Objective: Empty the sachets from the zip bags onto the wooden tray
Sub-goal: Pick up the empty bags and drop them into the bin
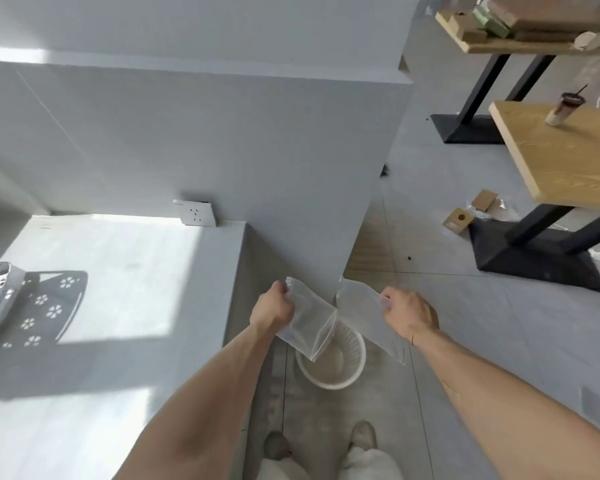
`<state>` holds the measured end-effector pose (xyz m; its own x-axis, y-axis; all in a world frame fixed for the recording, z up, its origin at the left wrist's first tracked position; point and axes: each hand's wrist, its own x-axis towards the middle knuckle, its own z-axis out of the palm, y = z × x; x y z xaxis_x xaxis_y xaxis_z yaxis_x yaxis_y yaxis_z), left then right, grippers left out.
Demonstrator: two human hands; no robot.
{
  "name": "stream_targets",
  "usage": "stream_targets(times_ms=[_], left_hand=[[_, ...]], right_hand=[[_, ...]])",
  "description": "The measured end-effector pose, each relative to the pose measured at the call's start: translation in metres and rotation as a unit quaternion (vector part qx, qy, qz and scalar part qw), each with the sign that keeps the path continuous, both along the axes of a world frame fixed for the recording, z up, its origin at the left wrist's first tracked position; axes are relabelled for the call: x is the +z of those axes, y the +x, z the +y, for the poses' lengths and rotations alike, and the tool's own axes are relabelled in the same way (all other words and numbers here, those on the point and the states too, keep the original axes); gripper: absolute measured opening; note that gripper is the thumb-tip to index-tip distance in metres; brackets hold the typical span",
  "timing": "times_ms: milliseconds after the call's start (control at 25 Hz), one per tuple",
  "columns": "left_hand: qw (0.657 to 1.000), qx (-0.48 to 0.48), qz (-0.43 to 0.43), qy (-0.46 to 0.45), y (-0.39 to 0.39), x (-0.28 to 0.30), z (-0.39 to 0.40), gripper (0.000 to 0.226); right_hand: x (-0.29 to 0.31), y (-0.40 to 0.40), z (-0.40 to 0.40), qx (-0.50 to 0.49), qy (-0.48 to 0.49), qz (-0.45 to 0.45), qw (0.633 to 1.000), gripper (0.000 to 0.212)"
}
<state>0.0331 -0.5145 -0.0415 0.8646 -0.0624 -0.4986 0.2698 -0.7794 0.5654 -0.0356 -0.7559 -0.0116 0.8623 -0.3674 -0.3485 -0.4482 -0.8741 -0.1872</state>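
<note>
A sunlit white worktop [118, 306] is seen at left, a wall socket [196, 213] at its back edge. The left hand [272, 310] is clamped on one clear zip bag [309, 323]; the right hand [407, 315] pinches a second bag [364, 311]. Both bags are held above a white basket [350, 370] on the floor. A wooden table [568, 157] stands at right.

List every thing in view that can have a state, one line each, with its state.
Left hand: grips the clear zip bag on the left, which hangs empty.
Right hand: pinches the clear zip bag on the right, which hangs empty.
White perforated plastic basket: upright on the floor beneath both bags, looks empty.
White wall socket: nothing plugged in.
Drink cup with straw: upright on the light wooden table.
</note>
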Motion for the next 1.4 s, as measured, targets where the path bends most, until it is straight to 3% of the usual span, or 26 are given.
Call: stream_targets(times_ms=[360,600,1000,1200,1400], left_hand=[[0.998,0.02,0.047,0.028,-0.046,-0.086,-0.056,0.031],[0.993,0.075,0.076,0.048,-0.046,-0.219,-0.082,0.033],[0.976,0.168,0.137,0.001,-0.018,-0.458,-0.122,0.045],[0.968,0.189,0.165,0.0,0.0,-0.552,-0.132,0.046],[0.959,0.196,0.206,-0.013,0.01,-0.611,-0.143,0.055]], right_hand=[[-0.109,-0.02,-0.033,-0.029,0.1,0.065,0.992,0.028],[-0.247,-0.012,-0.052,-0.075,0.148,0.101,0.981,0.034],[-0.495,0.024,-0.056,-0.189,0.208,0.14,0.95,0.034],[-0.58,0.046,-0.052,-0.313,0.312,0.158,0.883,0.016],[-0.631,0.059,-0.049,-0.307,0.344,0.222,0.859,0.019]])
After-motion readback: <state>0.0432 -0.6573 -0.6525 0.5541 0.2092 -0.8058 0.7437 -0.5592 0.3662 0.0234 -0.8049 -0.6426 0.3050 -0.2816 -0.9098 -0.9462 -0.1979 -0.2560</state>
